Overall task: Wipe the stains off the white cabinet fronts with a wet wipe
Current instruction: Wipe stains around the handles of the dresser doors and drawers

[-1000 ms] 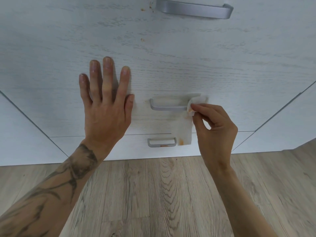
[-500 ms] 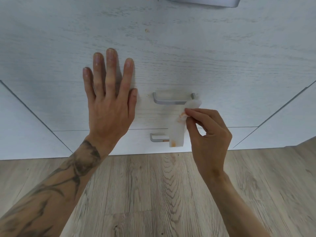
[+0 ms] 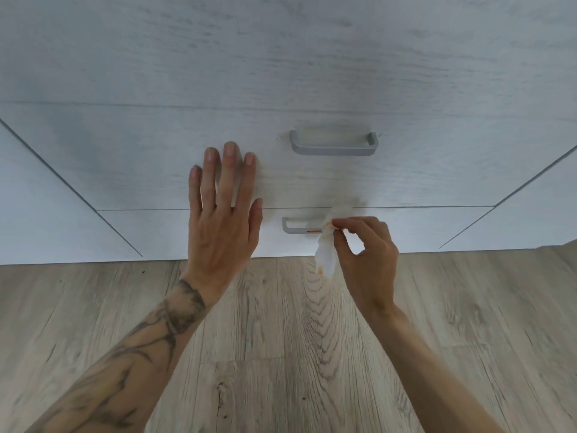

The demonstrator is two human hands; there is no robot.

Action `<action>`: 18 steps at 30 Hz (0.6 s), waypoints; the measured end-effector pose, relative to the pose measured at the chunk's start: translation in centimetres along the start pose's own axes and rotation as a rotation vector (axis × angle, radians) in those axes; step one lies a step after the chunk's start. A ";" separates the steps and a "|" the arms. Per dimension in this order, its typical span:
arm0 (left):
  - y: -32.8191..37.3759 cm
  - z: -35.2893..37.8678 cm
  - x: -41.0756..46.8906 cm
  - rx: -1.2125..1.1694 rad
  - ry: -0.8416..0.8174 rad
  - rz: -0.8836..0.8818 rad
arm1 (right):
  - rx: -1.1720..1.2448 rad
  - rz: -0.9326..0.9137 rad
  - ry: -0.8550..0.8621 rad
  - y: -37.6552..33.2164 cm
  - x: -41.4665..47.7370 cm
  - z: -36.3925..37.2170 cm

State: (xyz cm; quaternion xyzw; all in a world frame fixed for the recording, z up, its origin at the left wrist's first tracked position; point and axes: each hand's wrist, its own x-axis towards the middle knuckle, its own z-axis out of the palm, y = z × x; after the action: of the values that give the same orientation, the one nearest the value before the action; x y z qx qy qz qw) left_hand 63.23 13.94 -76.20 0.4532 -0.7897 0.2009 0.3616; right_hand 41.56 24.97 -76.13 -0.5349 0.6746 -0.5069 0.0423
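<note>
White wood-grain drawer fronts (image 3: 281,73) fill the upper part of the head view. My right hand (image 3: 365,257) pinches a crumpled wet wipe (image 3: 326,257), smeared orange, against the right end of the bottom drawer's grey handle (image 3: 299,228). An orange stain streak shows on that handle just left of the wipe. My left hand (image 3: 224,214) lies flat, fingers apart, on the drawer front across the seam between the middle and bottom drawers. The middle drawer's grey handle (image 3: 332,145) sits above, uncovered.
Plain white cabinet doors flank the drawers at left (image 3: 46,214) and right (image 3: 537,207). Light wood-look flooring (image 3: 281,354) runs from the cabinet base toward me. Both forearms reach in from below.
My right hand dropped with the wipe from the middle drawer's handle to the bottom one. My left hand slid lower on the front. The view tilted down, and the top handle left the frame.
</note>
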 end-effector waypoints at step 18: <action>0.0 2.2 -1.4 0.148 -0.034 -0.008 | -0.175 -0.297 -0.030 4.0 0.9 2.2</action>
State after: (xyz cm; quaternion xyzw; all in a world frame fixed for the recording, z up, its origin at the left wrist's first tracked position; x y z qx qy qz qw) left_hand 62.82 13.37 -78.69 0.4853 -0.7769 0.2493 0.3143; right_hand 39.80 22.53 -79.66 -0.6378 0.6290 -0.4390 -0.0697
